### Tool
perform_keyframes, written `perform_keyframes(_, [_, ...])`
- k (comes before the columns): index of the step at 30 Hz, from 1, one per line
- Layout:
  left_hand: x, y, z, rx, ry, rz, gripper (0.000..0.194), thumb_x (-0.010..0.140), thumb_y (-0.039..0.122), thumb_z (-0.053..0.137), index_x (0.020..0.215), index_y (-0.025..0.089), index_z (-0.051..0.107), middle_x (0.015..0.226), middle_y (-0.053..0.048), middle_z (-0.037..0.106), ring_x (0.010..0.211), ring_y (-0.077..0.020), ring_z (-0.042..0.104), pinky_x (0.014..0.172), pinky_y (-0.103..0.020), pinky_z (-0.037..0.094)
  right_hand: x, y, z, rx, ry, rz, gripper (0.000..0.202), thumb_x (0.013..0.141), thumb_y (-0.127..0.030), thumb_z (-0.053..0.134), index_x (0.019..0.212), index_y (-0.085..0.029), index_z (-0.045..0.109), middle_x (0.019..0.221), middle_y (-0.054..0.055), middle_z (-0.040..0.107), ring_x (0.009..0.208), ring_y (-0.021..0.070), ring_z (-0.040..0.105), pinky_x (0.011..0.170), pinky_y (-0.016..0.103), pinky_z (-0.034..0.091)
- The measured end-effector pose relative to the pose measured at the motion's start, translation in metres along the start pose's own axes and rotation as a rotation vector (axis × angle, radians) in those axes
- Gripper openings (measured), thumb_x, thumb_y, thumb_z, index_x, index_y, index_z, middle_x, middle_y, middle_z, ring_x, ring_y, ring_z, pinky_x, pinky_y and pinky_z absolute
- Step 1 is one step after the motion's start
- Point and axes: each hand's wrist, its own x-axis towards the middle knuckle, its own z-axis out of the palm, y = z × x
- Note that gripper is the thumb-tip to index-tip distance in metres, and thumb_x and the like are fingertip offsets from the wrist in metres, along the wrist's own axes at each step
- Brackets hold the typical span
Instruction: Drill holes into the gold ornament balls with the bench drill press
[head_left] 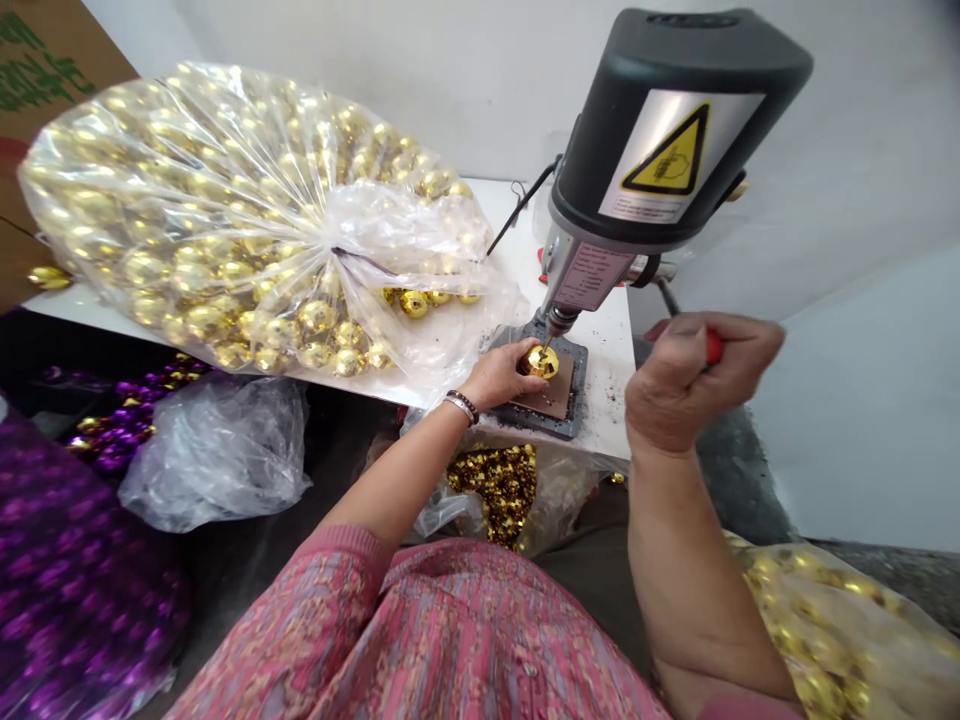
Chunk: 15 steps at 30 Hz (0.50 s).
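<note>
Now we've got our left hand [501, 376] pinching a shiny gold faceted ball [543, 365] under the black-and-grey drill press [630, 190], right hand [690, 375] clenched round its red-tipped metal lever [666, 297].

A cardboard box [71, 35] is standing far to the left of the left hand [499, 375], showing green writing. Lower than the hand on that side, a crumpled clear plastic bag [217, 455] is lying, and a shiny purple sack [67, 560] is sitting farther left. A pale wall [465, 90] is rising beyond the hand.
</note>
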Motion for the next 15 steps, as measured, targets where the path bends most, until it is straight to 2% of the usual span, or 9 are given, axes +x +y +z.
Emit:
perform_keyframes(3, [0.000,-0.005,0.001,-0.088,-0.015,0.022,0.063,0.083,0.017,0.091,0.144,0.021,0.079,0.121,-0.006,0.086,0.111,-0.0270,0.080,0.106,-0.041,0.065,0.035,-0.005,0.008,-0.003,-0.032,0.056,0.033,0.112,-0.051,0.046,0.096,-0.023,0.049,0.082,-0.004,0.049,0.070,0.0088,0.048,0.076,0.029,0.044])
perform_keyframes(6, [-0.006,-0.011,-0.003,-0.125,-0.046,0.108,0.062,0.080,0.014,0.089,0.141,0.019,0.078,0.124,-0.007,0.084,0.113,-0.0265,0.079,0.106,-0.041,0.064,0.057,-0.008,0.012,0.024,-0.099,0.094,0.032,0.116,-0.049,0.042,0.097,-0.023,0.045,0.087,-0.004,0.046,0.069,0.0068,0.044,0.079,0.029,0.043])
perform_keyframes(10, [-0.028,-0.019,-0.014,-0.082,-0.133,0.282,0.058,0.075,0.020,0.100,0.130,0.023,0.082,0.131,-0.010,0.085,0.124,-0.0301,0.078,0.116,-0.046,0.061,0.062,-0.009,0.010,0.029,-0.116,0.096,0.027,0.114,-0.043,0.047,0.097,-0.023,0.044,0.086,-0.005,0.043,0.069,0.0062,0.044,0.078,0.030,0.041])
perform_keyframes(12, [-0.037,-0.026,-0.022,-0.089,-0.145,0.307,0.048,0.081,0.028,0.101,0.126,0.025,0.085,0.131,-0.010,0.087,0.124,-0.0289,0.079,0.117,-0.046,0.061,0.061,-0.009,0.007,0.025,-0.127,0.101,0.025,0.113,-0.039,0.047,0.095,-0.022,0.045,0.086,-0.005,0.044,0.068,0.0057,0.045,0.078,0.030,0.042])
perform_keyframes(13, [-0.039,-0.030,-0.028,-0.098,-0.101,0.278,0.040,0.088,0.031,0.097,0.126,0.026,0.086,0.129,-0.009,0.087,0.121,-0.0272,0.080,0.115,-0.045,0.062,0.061,-0.009,0.006,0.026,-0.131,0.101,0.024,0.113,-0.037,0.046,0.094,-0.022,0.045,0.085,-0.005,0.045,0.068,0.0052,0.044,0.078,0.030,0.042])
perform_keyframes(15, [-0.035,-0.041,-0.044,-0.097,0.105,0.139,0.029,0.100,0.031,0.085,0.128,0.024,0.086,0.129,-0.010,0.088,0.115,-0.0246,0.081,0.111,-0.043,0.064,0.062,-0.010,0.003,0.022,-0.138,0.104,0.025,0.113,-0.036,0.045,0.092,-0.022,0.044,0.085,-0.006,0.047,0.067,0.0044,0.044,0.078,0.030,0.042])
